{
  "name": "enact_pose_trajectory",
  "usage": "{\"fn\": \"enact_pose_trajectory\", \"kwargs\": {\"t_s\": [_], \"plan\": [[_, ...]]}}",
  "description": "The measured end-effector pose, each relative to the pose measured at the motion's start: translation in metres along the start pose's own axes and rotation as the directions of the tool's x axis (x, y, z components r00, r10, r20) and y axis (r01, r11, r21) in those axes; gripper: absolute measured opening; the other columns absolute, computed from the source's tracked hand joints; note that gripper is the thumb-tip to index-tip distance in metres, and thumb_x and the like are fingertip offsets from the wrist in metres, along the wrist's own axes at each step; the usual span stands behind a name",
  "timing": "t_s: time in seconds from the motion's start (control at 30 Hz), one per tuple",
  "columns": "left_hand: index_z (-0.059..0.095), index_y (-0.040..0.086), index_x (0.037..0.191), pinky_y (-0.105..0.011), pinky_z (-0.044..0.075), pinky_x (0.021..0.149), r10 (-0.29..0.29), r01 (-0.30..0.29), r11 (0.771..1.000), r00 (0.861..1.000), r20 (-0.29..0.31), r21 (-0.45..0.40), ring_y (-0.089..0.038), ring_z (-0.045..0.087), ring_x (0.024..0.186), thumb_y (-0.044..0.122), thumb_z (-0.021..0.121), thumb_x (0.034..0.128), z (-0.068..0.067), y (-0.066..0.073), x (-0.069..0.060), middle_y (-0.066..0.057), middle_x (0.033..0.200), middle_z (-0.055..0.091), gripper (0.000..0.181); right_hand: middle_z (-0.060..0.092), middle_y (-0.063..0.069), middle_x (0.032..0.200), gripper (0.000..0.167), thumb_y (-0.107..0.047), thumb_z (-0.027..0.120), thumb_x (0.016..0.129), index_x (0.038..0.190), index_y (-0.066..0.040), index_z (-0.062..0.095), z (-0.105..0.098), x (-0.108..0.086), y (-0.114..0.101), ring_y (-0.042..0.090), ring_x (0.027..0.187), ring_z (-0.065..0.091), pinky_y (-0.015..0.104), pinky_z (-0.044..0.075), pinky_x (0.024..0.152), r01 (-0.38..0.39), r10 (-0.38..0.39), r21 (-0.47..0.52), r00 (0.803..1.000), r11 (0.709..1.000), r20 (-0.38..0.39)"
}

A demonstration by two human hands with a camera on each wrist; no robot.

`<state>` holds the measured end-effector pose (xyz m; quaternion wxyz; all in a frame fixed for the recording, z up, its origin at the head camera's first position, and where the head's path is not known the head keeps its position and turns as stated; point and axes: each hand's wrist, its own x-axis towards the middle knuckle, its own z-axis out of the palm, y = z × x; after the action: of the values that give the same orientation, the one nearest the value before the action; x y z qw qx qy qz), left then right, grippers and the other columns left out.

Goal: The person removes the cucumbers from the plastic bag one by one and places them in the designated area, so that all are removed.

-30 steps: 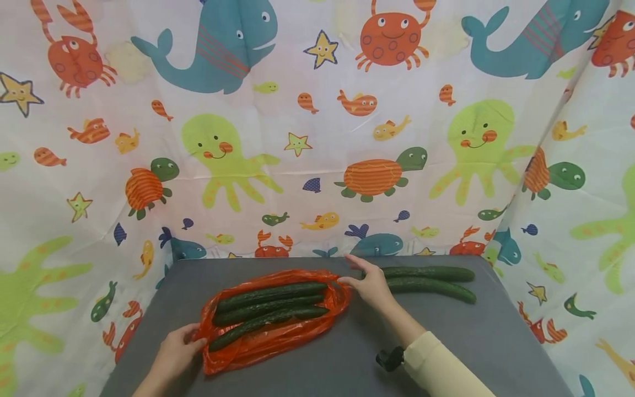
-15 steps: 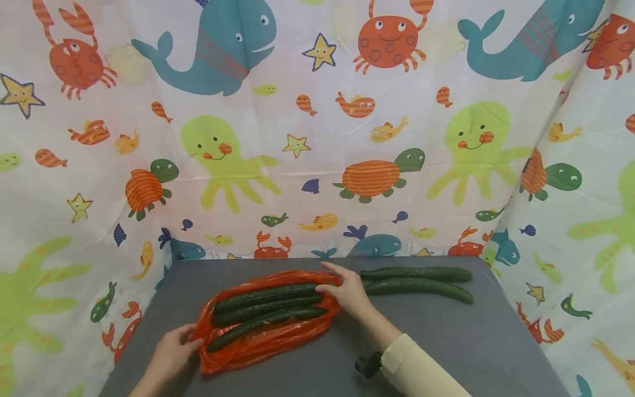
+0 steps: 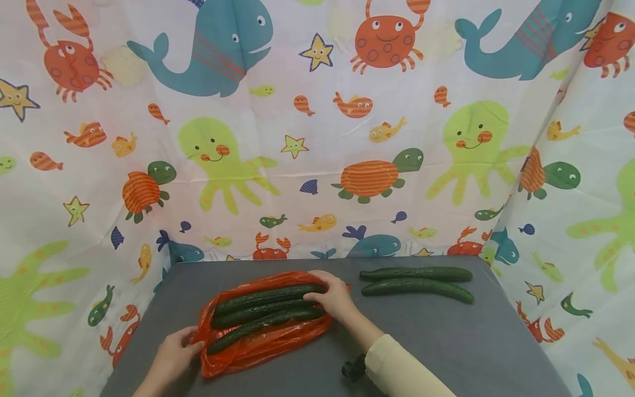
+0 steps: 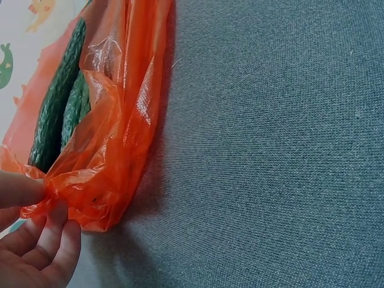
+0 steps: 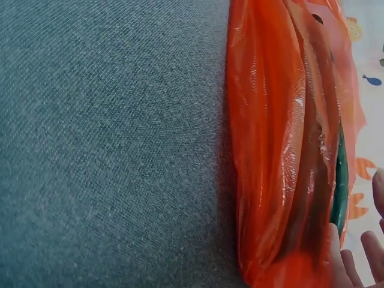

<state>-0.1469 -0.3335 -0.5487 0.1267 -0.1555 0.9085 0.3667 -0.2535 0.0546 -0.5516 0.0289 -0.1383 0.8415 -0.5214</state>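
Observation:
Three dark green cucumbers lie side by side in the mouth of a red-orange plastic bag on the grey table. At the bag's left end my left hand pinches the film; in the left wrist view the thumb and fingers of this hand grip a crumpled edge. My right hand is over the cucumbers' right ends, thumb and fingers spread apart. The right wrist view shows fingers beside the bag's side, partly cut off by the frame edge. Whether they touch a cucumber, I cannot tell.
Two more cucumbers lie parallel on the grey table, right of the bag. A white curtain printed with sea animals stands behind and at both sides. A small black device hangs at the right wrist.
My right hand has moved left from the bag's right end to over the cucumbers' ends. The two loose cucumbers are now uncovered. My left hand stays on the bag.

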Motion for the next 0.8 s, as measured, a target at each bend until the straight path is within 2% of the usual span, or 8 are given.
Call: {"fn": "enact_pose_trajectory", "kwargs": {"t_s": [0.17, 0.3, 0.5, 0.6, 0.8], "plan": [[0.057, -0.005, 0.137, -0.046, 0.059, 0.077, -0.001, 0.001, 1.000, 1.000, 0.005, -0.019, -0.052, 0.055, 0.121, 0.029, 0.071, 0.0946, 0.001, 0.000, 0.000, -0.034, 0.138, 0.055, 0.056, 0.053, 0.005, 0.151, 0.059, -0.024, 0.081, 0.087, 0.142, -0.022, 0.061, 0.006, 0.002, 0.003, 0.034, 0.141, 0.046, 0.057, 0.044, 0.107, -0.022, 0.023, -0.020, 0.999, 1.000, 0.036], [0.056, -0.006, 0.138, -0.045, 0.059, 0.075, -0.003, 0.003, 0.999, 1.000, 0.012, -0.039, -0.052, 0.055, 0.122, 0.026, 0.070, 0.0950, 0.003, 0.001, 0.000, -0.034, 0.139, 0.053, 0.055, 0.054, 0.005, 0.150, 0.058, -0.023, 0.081, 0.087, 0.141, -0.022, 0.061, 0.011, 0.005, 0.007, 0.034, 0.140, 0.047, 0.057, 0.044, 0.108, -0.039, 0.041, -0.028, 0.997, 0.999, 0.061], [0.055, -0.006, 0.138, -0.043, 0.060, 0.073, -0.006, 0.007, 0.998, 1.000, 0.011, -0.055, -0.050, 0.057, 0.120, 0.025, 0.070, 0.0951, 0.005, 0.001, 0.000, -0.034, 0.140, 0.053, 0.055, 0.056, 0.007, 0.147, 0.058, -0.019, 0.080, 0.087, 0.142, -0.015, 0.060, 0.018, 0.009, 0.009, 0.033, 0.138, 0.049, 0.056, 0.042, 0.109, 0.009, -0.004, -0.047, 0.994, 0.999, 0.110], [0.055, -0.006, 0.138, -0.042, 0.059, 0.073, -0.006, 0.006, 0.999, 1.000, 0.007, -0.053, -0.049, 0.058, 0.119, 0.025, 0.071, 0.0950, 0.006, 0.001, 0.000, -0.034, 0.140, 0.053, 0.055, 0.058, 0.007, 0.146, 0.058, -0.016, 0.081, 0.087, 0.141, -0.013, 0.061, 0.023, 0.012, 0.007, 0.033, 0.137, 0.049, 0.056, 0.041, 0.111, 0.036, -0.027, -0.072, 0.993, 0.997, 0.112], [0.055, -0.006, 0.138, -0.043, 0.060, 0.074, -0.006, 0.006, 0.999, 1.000, 0.006, -0.048, -0.048, 0.059, 0.118, 0.025, 0.071, 0.0948, 0.005, 0.000, 0.000, -0.034, 0.139, 0.054, 0.055, 0.061, 0.004, 0.142, 0.056, -0.018, 0.081, 0.085, 0.139, -0.018, 0.063, 0.036, 0.013, 0.001, 0.032, 0.133, 0.048, 0.054, 0.045, 0.106, 0.015, -0.001, -0.181, 0.997, 0.983, 0.078]]}}
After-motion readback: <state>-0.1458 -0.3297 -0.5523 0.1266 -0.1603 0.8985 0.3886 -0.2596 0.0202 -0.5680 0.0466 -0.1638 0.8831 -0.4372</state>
